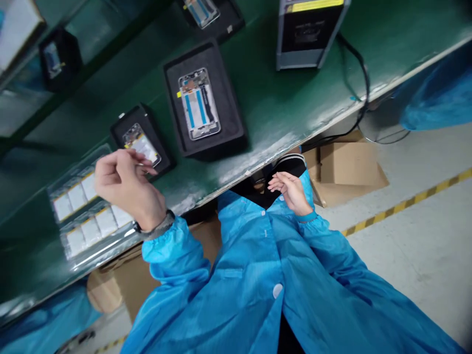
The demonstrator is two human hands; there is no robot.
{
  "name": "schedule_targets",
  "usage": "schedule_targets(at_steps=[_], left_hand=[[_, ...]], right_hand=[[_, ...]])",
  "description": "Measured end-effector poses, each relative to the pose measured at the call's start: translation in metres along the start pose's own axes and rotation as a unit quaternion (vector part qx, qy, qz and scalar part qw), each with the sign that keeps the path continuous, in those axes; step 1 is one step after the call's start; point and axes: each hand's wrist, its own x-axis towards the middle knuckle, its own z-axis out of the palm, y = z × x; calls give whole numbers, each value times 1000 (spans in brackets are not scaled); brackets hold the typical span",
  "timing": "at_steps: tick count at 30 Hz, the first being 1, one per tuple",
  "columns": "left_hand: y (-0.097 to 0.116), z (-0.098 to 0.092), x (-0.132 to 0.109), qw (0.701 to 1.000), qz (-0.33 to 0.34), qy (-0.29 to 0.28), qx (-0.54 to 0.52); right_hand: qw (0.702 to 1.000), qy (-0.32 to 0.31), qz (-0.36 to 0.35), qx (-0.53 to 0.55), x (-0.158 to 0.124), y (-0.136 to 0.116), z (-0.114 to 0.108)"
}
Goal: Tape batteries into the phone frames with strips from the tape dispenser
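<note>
My left hand (127,184) is over the bench with its fingers curled together. Whatever they hold, if anything, I cannot make out. Just beyond the fingertips, an opened phone (145,147) with a white battery lies in a small black tray (162,145), partly covered by the hand. Beside it a larger black foam block (228,108) carries another opened phone (197,105), with blue strips across its white battery and a yellow tab at its edge. Over my lap, off the bench, my right hand (291,191) hangs with fingers loosely stretched and holds nothing.
Clear plastic trays of white batteries (90,231) lie at the left, partly behind my left hand. A grey and black box-shaped device (306,34) with a black cable (365,81) stands at upper right. More black trays (232,22) sit farther back. Cardboard boxes (350,167) are under the bench.
</note>
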Motion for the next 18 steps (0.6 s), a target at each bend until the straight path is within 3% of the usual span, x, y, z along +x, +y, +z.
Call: schedule_targets(at_steps=[1,2,4,5,6,10,14,18], left_hand=[[13,-15,-15,999,22,-25,6],[24,-28,-34,993,22,-108,28],[36,-47,-75,945,-26,-317,81],[36,-51,-97,924,-59,-366,92],[31,-52,-116,924,-89,-361,89],[-12,-42,-168,961,-175,-212,27],[-33,-43,-185,975,-190,-119,2],[-37,-66,-191,974,-219,-47,-10]], right_hand=[[1000,-21,12,-3,-6,-1,6],[999,-46,24,-7,-12,-1,12],[994,-101,46,-21,-26,-3,28],[990,-129,56,-28,-33,-3,37],[985,-155,65,-37,-39,-3,46],[963,-238,100,-79,-56,2,81],[938,-299,129,-119,-65,12,106],[911,-349,155,-153,-73,18,123]])
